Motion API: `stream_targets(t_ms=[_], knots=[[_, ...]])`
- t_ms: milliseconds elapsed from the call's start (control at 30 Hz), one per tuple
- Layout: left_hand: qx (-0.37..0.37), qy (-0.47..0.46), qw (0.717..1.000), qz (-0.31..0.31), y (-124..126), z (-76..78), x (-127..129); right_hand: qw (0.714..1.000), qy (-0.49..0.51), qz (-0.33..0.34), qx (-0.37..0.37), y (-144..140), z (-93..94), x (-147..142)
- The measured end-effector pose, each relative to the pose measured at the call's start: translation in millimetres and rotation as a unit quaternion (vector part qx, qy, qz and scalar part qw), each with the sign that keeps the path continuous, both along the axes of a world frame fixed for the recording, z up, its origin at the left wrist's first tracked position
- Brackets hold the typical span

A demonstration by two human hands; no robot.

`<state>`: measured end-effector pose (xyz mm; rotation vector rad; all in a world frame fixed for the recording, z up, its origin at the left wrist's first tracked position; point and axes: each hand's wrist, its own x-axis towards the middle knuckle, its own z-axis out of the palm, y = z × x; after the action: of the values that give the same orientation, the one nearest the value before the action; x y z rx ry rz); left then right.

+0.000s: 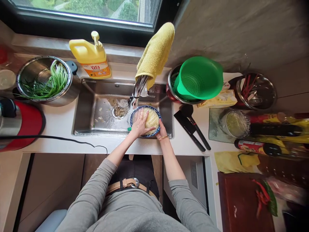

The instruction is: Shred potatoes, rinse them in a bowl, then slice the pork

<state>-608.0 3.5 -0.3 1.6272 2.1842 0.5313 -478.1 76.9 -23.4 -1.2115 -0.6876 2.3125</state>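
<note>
Under the faucet (136, 91) is a blue-and-white bowl (159, 113) full of pale yellow shreds (153, 118), which look like shredded potato. My left hand (140, 123) lies on the shreds with its fingers spread, covering part of them. Around the bowl's right side my right hand (162, 129) is closed, the fingers mostly hidden beneath it. A small green handle end (129, 129) pokes out at the bowl's left; the rest is hidden. The steel sink (96, 96) has wet scraps near its drain (120, 111). A yellow cloth (156, 48) drapes over the faucet's top.
Left of the sink stand a steel pot (72, 87) with green onions and a yellow detergent jug (96, 64). To the right are a green colander (200, 77), a black cleaver (185, 125), a black spoon (187, 111), several bottles and a cutting board (236, 199) with peppers.
</note>
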Motion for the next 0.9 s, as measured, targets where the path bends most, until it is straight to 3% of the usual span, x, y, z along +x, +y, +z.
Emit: stream_targets(t_ms=[367,900], knots=[[0.006,-0.033,0.999,0.005,1.0,-9.0,0.8,0.999,-0.024,0.018,0.023,1.8,5.7,1.6],[0.022,-0.098,0.995,-0.015,7.0,-14.5,0.1,0.998,-0.050,-0.007,0.037,7.6,17.6,2.1]])
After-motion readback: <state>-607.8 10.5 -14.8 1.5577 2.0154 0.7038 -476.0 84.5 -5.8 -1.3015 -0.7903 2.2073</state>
